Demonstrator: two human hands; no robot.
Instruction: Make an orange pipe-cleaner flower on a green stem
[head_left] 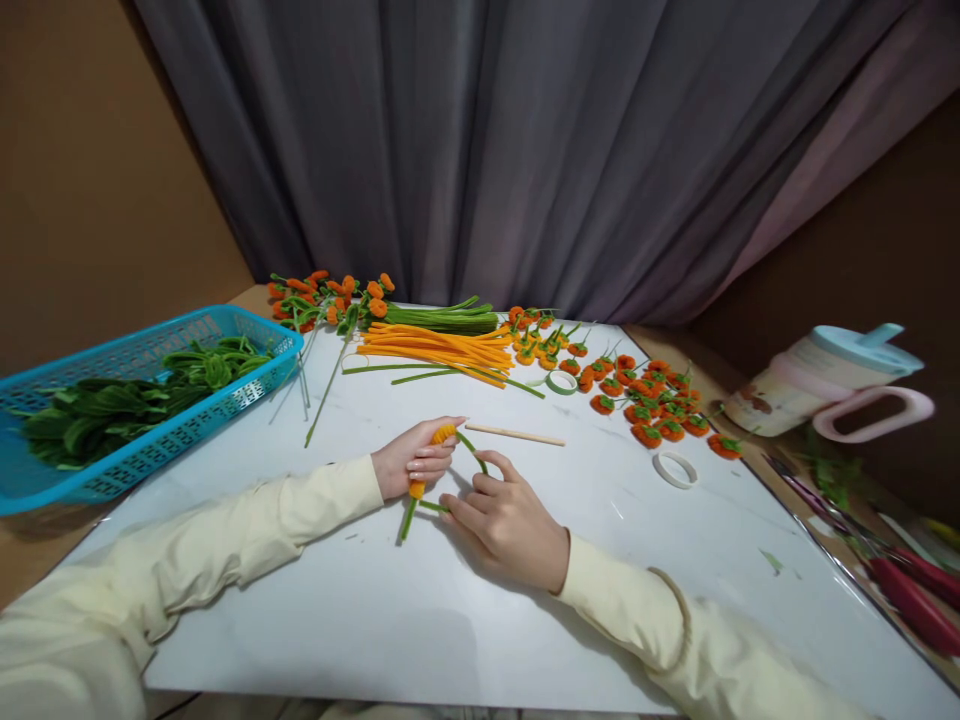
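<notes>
Near the middle of the white table, my left hand (421,458) is closed round a coiled yellow-orange piece (444,434); part of the coil shows above the fingers and part below. Green stems (407,522) stick out under it. To the right, my right hand (504,518) has its fingers curled at a bent green stem (472,452) that runs from the top of the coil, and a short green end touches its lower fingertips. Just beyond the hands lies a thin wooden stick (516,435).
A blue basket (161,440) of green leaves stands left. Orange strips (435,346), green strips (457,319) and small orange pieces (647,434) lie along the back. Two tape rolls (675,470), a tumbler (806,380) and red-handled tools (911,605) are at right.
</notes>
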